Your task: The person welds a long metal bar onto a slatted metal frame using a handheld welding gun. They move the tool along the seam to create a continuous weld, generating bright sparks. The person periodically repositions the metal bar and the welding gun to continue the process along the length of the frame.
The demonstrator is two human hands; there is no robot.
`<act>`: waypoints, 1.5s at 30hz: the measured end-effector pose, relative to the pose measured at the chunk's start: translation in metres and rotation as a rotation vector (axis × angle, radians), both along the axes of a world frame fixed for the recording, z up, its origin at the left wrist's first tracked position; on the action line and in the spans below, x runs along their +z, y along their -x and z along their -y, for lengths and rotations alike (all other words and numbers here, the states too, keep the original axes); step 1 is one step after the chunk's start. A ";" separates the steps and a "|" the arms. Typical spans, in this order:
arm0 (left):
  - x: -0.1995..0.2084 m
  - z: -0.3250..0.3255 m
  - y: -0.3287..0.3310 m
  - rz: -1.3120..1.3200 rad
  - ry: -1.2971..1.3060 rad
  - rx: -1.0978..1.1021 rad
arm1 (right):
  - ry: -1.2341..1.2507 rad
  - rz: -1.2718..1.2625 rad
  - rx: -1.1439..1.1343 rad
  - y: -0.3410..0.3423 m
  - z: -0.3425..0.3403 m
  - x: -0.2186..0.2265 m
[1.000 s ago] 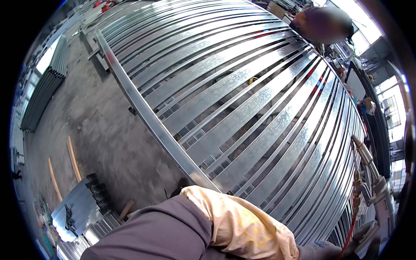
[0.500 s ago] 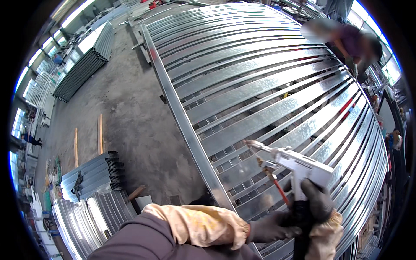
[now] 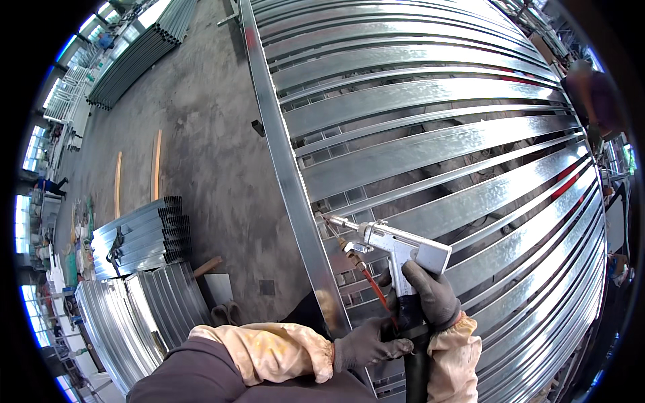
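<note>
My right hand (image 3: pixel 433 295), in a dark grey glove, is wrapped round the grip of a silver-white handheld welding gun (image 3: pixel 403 243). My gloved left hand (image 3: pixel 369 346) closes on the black sleeve just below that grip. A brass-fitted wire feed tube (image 3: pixel 368 279) with a red section runs beneath the barrel. The gun's nozzle points left, its tip close to where a slat meets the long side rail (image 3: pixel 289 174) of a galvanized metal frame. Whether the tip touches the metal I cannot tell. Many parallel slats (image 3: pixel 376 111) run rightward from the rail.
Stacked metal profiles (image 3: pixel 141 235) lie on the floor at left, beside wood strips (image 3: pixel 157 164). Another long stack of tubes (image 3: pixel 138 64) is farther off. A co-worker (image 3: pixel 594 101) is at the frame's far right side. A small dark bracket (image 3: pixel 258 127) sticks out from the rail.
The welding gun, held in both hands, has moved left, bringing its nozzle from over the slats to near the side rail. My view has shifted, so the co-worker now appears farther right.
</note>
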State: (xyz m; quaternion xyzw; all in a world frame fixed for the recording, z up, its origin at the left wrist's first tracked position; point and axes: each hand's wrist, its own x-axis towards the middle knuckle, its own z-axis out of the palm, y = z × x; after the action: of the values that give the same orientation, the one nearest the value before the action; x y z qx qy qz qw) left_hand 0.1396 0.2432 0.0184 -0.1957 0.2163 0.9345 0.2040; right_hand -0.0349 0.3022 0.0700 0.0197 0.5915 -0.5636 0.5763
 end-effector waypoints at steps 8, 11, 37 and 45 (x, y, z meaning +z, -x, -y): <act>0.005 0.018 0.013 0.114 0.034 -0.039 | -0.067 -0.030 0.042 0.009 0.009 -0.028; -0.005 0.010 0.012 0.186 -0.210 0.020 | -0.046 0.094 0.066 0.016 0.018 -0.012; -0.014 -0.006 0.017 0.249 -0.279 0.047 | -0.007 0.185 0.003 0.023 0.019 -0.018; -0.014 -0.007 0.016 0.242 -0.234 0.011 | -0.019 0.119 0.045 0.021 0.013 -0.026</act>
State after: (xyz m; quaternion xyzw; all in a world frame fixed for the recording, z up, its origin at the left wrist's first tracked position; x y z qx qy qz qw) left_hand 0.1240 0.2500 0.0044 -0.2828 0.0790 0.9241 0.2445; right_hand -0.0562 0.2894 0.0444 0.0455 0.5619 -0.5426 0.6226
